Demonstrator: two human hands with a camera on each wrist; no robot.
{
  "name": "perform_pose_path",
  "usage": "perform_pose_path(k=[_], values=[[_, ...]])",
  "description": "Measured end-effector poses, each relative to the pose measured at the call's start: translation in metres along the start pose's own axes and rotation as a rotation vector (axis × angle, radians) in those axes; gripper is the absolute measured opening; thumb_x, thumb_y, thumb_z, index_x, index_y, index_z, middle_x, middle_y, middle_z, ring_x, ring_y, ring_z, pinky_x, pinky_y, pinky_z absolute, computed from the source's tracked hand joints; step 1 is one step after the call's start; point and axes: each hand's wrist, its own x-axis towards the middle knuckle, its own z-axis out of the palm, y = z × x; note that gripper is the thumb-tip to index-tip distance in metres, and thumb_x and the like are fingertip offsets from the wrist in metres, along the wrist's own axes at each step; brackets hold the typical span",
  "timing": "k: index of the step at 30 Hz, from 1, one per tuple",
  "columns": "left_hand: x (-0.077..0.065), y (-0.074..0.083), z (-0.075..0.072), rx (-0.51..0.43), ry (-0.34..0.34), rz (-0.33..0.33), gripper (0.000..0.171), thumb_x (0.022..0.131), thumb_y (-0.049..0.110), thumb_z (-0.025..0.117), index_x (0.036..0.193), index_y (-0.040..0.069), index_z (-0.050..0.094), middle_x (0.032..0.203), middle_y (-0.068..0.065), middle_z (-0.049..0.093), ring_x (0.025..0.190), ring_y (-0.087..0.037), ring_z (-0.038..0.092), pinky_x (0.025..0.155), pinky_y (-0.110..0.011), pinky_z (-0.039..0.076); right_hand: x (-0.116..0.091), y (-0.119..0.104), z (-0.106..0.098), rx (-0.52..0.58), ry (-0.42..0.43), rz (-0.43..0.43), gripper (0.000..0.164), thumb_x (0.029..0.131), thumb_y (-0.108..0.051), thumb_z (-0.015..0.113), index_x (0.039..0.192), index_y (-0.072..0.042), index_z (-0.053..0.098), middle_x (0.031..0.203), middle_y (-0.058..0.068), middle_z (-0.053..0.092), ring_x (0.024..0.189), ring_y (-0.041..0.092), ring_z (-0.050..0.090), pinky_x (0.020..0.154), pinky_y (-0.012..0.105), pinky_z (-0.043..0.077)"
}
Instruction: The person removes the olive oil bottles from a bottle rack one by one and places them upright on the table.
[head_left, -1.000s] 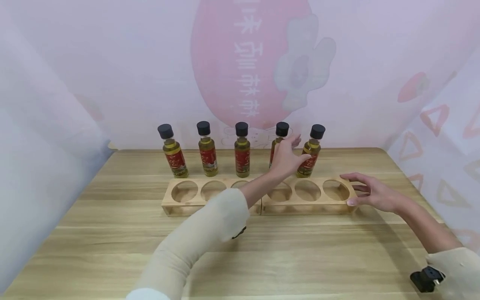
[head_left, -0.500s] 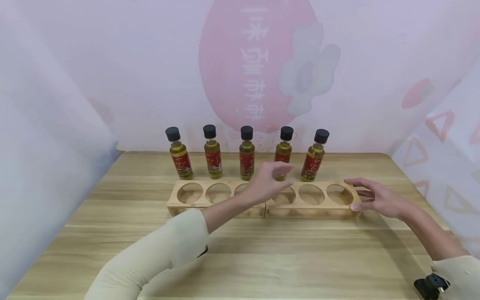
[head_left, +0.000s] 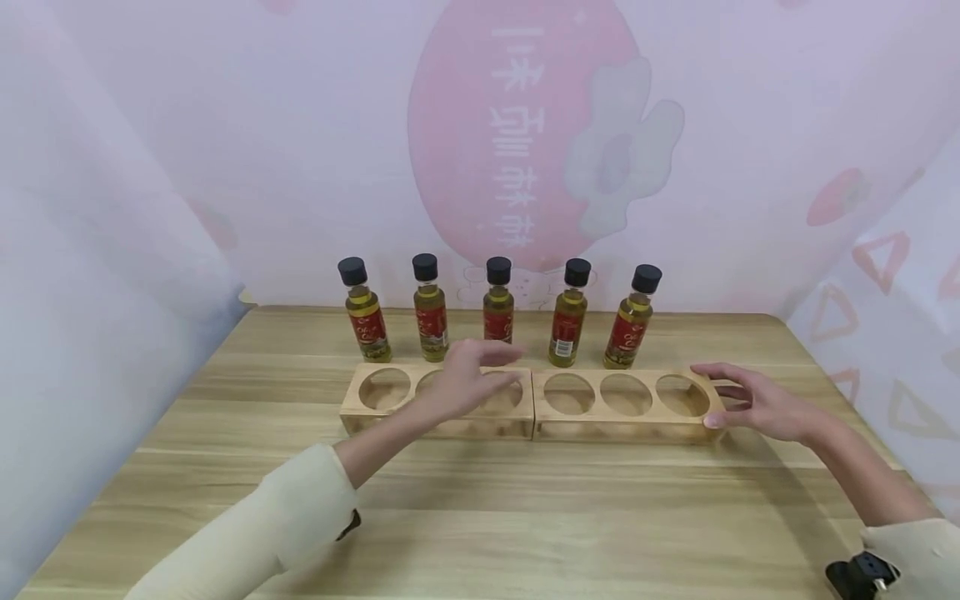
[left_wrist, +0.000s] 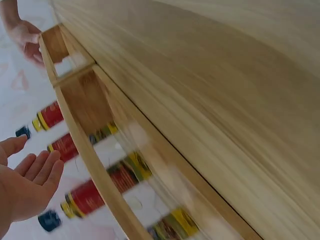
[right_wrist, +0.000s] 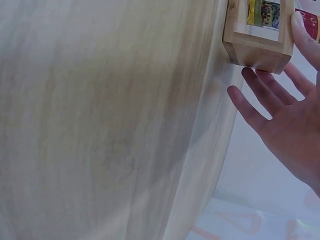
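Two light wooden racks with round holes stand end to end on the table, the left rack (head_left: pixel 480 428) meeting the right rack (head_left: pixel 626 431). Above the left rack hovers my left hand (head_left: pixel 459 385), holding nothing, its thumb and fingers apart. My right hand (head_left: pixel 780 408) grips the far right end of the right rack, thumb on the near edge and forefinger at the far edge. In the right wrist view the other fingers of this hand (right_wrist: pixel 295 117) spread beside the rack's end (right_wrist: pixel 257 52). Several olive oil bottles (head_left: pixel 567 329) with black caps and red labels stand in a row behind the racks.
The wooden table (head_left: pixel 570 517) extends in front of the racks. A pale printed curtain (head_left: pixel 300 150) hangs behind the table and along both sides. Close behind the right rack, the rightmost bottle (head_left: pixel 629 329) stands near its middle hole.
My left hand has moved left, from near the two rightmost bottles to above the left rack. My right hand stays at the right rack's end. The head view has shifted slightly.
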Motion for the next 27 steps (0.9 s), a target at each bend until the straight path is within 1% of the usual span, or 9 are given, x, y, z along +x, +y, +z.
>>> perform_pose_path(k=[4, 7, 11, 15, 18, 19, 24, 26, 27], values=[[-0.015, -0.011, -0.021, 0.054, 0.017, -0.01, 0.03, 0.095, 0.007, 0.074, 0.122, -0.005, 0.072, 0.124, -0.019, 0.073, 0.115, -0.038, 0.07, 0.101, -0.047, 0.057, 0.0, 0.0, -0.002, -0.015, -0.003, -0.004, 0.071, 0.09, -0.004, 0.079, 0.148, 0.012, 0.041, 0.144, 0.034, 0.048, 0.123, 0.009, 0.059, 0.091, 0.019, 0.057], [-0.026, -0.018, -0.035, 0.068, 0.022, -0.032, 0.029, 0.095, 0.007, 0.074, 0.121, -0.006, 0.072, 0.124, -0.021, 0.072, 0.115, -0.039, 0.069, 0.102, -0.051, 0.057, 0.0, -0.001, -0.004, -0.003, -0.007, -0.004, 0.072, 0.09, -0.004, 0.079, 0.148, 0.013, 0.04, 0.141, 0.035, 0.049, 0.117, -0.005, 0.056, 0.089, 0.02, 0.058], [-0.041, -0.028, -0.049, 0.118, 0.037, -0.035, 0.029, 0.095, 0.008, 0.075, 0.119, -0.008, 0.073, 0.12, -0.022, 0.073, 0.115, -0.041, 0.069, 0.101, -0.054, 0.056, 0.001, -0.001, -0.005, -0.012, -0.007, -0.015, 0.071, 0.089, -0.002, 0.078, 0.148, 0.014, 0.04, 0.139, 0.036, 0.05, 0.117, -0.001, 0.059, 0.088, 0.021, 0.059], [-0.052, -0.038, -0.059, 0.181, 0.063, -0.025, 0.028, 0.094, 0.008, 0.076, 0.117, -0.008, 0.073, 0.118, -0.022, 0.074, 0.113, -0.041, 0.07, 0.098, -0.056, 0.057, -0.001, 0.0, -0.005, -0.055, -0.004, -0.006, 0.071, 0.09, -0.005, 0.079, 0.148, 0.012, 0.041, 0.138, 0.035, 0.052, 0.122, 0.029, 0.063, 0.089, 0.022, 0.059], [-0.061, -0.044, -0.068, 0.176, 0.08, -0.027, 0.026, 0.093, 0.002, 0.075, 0.117, -0.01, 0.072, 0.118, -0.025, 0.073, 0.112, -0.043, 0.069, 0.096, -0.057, 0.058, -0.005, 0.003, -0.004, -0.093, 0.005, -0.012, 0.072, 0.09, -0.005, 0.078, 0.15, 0.011, 0.04, 0.14, 0.036, 0.052, 0.122, 0.046, 0.06, 0.09, 0.024, 0.059], [-0.064, -0.047, -0.073, 0.173, 0.083, -0.031, 0.026, 0.093, -0.001, 0.074, 0.117, -0.01, 0.072, 0.119, -0.026, 0.072, 0.113, -0.044, 0.069, 0.096, -0.057, 0.058, -0.007, 0.004, -0.004, -0.1, 0.011, -0.015, 0.072, 0.091, -0.005, 0.077, 0.15, 0.011, 0.039, 0.142, 0.036, 0.051, 0.124, 0.042, 0.06, 0.09, 0.023, 0.058], [-0.081, -0.056, -0.098, 0.204, 0.105, -0.044, 0.026, 0.094, -0.011, 0.063, 0.119, -0.011, 0.07, 0.121, -0.027, 0.071, 0.115, -0.045, 0.067, 0.092, -0.054, 0.06, -0.019, 0.011, -0.009, -0.169, 0.097, 0.006, 0.051, 0.105, -0.008, 0.059, 0.149, 0.012, 0.042, 0.14, 0.036, 0.054, 0.12, -0.004, 0.054, 0.087, 0.013, 0.051], [-0.088, -0.06, -0.109, 0.254, 0.11, -0.061, 0.029, 0.093, -0.013, 0.059, 0.12, -0.01, 0.07, 0.122, -0.026, 0.071, 0.11, -0.042, 0.068, 0.082, -0.044, 0.059, -0.025, 0.012, -0.013, -0.223, 0.132, 0.044, 0.044, 0.11, -0.012, 0.048, 0.147, 0.012, 0.044, 0.138, 0.038, 0.055, 0.122, 0.004, 0.058, 0.089, 0.019, 0.053], [-0.092, -0.061, -0.114, 0.276, 0.108, -0.072, 0.031, 0.093, -0.014, 0.057, 0.121, -0.01, 0.07, 0.123, -0.026, 0.071, 0.096, -0.038, 0.07, 0.074, -0.039, 0.057, -0.027, 0.012, -0.015, -0.261, 0.147, 0.068, 0.044, 0.112, -0.015, 0.044, 0.146, 0.012, 0.046, 0.138, 0.038, 0.055, 0.125, 0.015, 0.06, 0.092, 0.028, 0.055]])
